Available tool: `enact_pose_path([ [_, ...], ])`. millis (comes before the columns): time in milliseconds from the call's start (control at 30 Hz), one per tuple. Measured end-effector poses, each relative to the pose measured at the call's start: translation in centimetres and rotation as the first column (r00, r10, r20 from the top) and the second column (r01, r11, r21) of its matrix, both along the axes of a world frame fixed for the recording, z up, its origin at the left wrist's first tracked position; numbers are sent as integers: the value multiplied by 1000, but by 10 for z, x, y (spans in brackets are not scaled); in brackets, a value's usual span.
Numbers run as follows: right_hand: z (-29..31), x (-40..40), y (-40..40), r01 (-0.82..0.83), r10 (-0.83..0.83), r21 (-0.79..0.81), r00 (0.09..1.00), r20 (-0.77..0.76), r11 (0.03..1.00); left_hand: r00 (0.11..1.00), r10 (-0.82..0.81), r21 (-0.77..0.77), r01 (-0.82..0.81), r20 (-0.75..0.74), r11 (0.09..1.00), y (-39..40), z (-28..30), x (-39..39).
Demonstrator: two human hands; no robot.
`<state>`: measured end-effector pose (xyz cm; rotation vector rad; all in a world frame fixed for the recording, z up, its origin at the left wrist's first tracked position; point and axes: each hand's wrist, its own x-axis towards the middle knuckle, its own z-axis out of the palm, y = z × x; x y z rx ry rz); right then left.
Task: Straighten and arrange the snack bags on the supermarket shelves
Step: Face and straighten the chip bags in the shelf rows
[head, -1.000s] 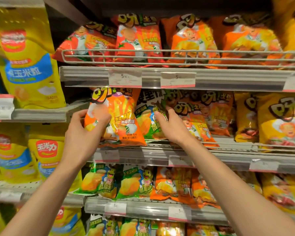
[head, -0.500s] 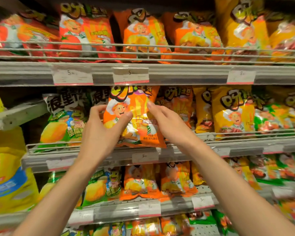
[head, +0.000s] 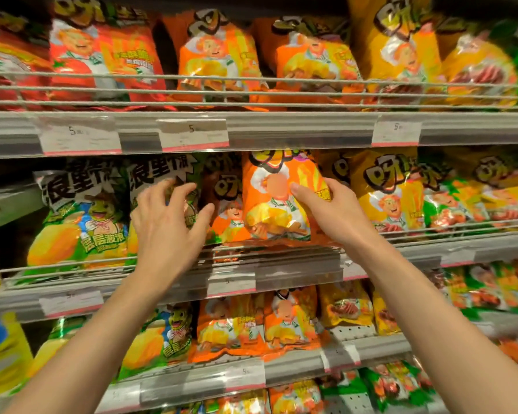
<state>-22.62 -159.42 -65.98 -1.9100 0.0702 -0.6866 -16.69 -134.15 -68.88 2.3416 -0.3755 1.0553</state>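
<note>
A: Where does the glossy orange foil snack bag [head: 277, 198] stand?

B: Upright on the grey middle shelf [head: 311, 261], long axis vertical, right hand [head: 326, 210] gripping its right edge, thumb across the front.

A: And the left hand [head: 168, 216]?

B: Fingers spread, just left, over the green foil snack bag [head: 162, 186].

Head-worn view, close, facing forward onto the middle shelf [head: 281, 265].
</note>
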Motion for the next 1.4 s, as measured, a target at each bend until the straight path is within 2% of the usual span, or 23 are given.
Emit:
enact_pose_path([
  [133,2,11,-32,91,-90,-63,996,24,994,989,106,144,-91,-99,985,7,-8,15],
  [267,-4,29,-54,152,-155,-133,988,-14,979,993,94,177,-80,-71,981,10,-11,18],
  [400,-10,41,-66,184,-223,-260,966,-129,948,995,94,234,-83,-36,969,20,-13,19],
  [467,-16,45,-62,245,-314,-407,943,-112,880,996,84,268,-76,-18,961,26,-14,21],
  [567,-26,49,-44,331,-355,-576,932,74,748,996,85,317,-75,-18,946,31,-21,24],
  [700,-40,56,-25,310,-377,-724,923,75,616,994,99,378,-78,-37,923,31,-33,29],
  [800,-47,61,-22,296,-397,-759,916,55,579,993,114,398,-92,-32,913,30,-36,32],
  [967,-47,60,-24,244,-375,-771,927,8,588,989,142,430,-116,-30,895,27,-39,34],
  [1200,-51,46,-19,310,-419,-739,907,42,598,989,117,404,-73,-85,912,29,-37,29],
  [1400,-51,53,2,285,-413,-734,911,7,617,987,108,391,-52,-120,919,26,-35,29],
])
